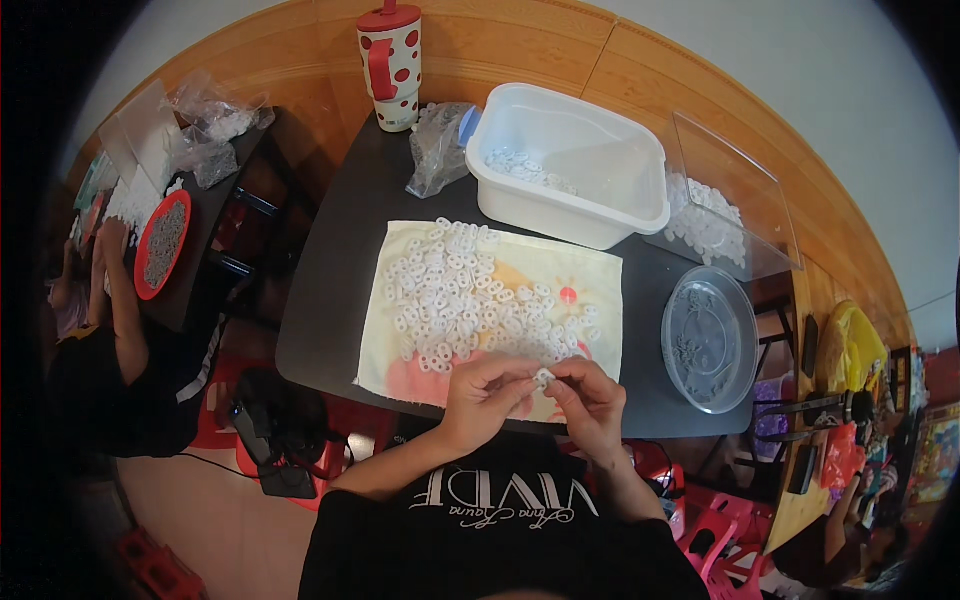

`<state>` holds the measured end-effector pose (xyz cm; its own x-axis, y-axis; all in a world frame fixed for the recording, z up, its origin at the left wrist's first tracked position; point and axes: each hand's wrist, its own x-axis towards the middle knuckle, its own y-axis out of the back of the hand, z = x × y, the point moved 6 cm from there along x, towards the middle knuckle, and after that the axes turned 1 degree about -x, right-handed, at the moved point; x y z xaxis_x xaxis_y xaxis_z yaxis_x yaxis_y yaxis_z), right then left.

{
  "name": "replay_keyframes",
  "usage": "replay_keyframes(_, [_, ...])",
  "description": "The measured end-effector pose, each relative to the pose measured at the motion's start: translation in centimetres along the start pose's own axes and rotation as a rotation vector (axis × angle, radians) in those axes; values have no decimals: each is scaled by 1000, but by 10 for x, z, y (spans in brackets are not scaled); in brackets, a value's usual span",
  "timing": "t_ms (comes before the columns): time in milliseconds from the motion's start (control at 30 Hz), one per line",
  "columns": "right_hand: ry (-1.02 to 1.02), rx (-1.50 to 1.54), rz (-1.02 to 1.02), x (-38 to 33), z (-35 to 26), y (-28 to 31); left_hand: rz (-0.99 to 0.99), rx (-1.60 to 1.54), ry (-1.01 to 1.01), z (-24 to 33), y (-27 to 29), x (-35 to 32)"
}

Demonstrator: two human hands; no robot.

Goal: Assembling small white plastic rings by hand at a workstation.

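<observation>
Between my two hands, above the near edge of a pale yellow cloth point(600, 290), is a small white plastic piece with holes point(543, 378). My left hand point(485, 397) pinches it from the left with thumb and fingers. From the other side my right hand point(590, 400) closes on it too, its fingertips meeting the left ones. Just beyond my hands, a loose heap of similar white plastic pieces point(450, 285) covers much of the cloth. Whether a smaller part sits between my fingertips is too small to tell.
Behind the cloth stands a white tub point(620, 215) with some pieces inside. To the right are a clear box point(740, 190) of white parts and a round clear dish point(710, 375) of small grey parts. A spotted tumbler point(400, 70) stands far left. Another person works at the left table.
</observation>
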<state>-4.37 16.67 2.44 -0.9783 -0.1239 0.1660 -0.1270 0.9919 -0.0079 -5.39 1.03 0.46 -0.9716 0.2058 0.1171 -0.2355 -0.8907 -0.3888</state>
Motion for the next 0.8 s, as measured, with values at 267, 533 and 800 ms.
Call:
replay_keyframes(267, [18, -19, -26, -2, 5, 3, -39, 5, 90, 1, 1, 1])
replay_keyframes(533, [586, -744, -249, 0, -15, -7, -266, 855, -308, 19, -5, 7])
replay_keyframes(800, [579, -754, -248, -4, -19, -10, -284, 946, -391, 17, -11, 2])
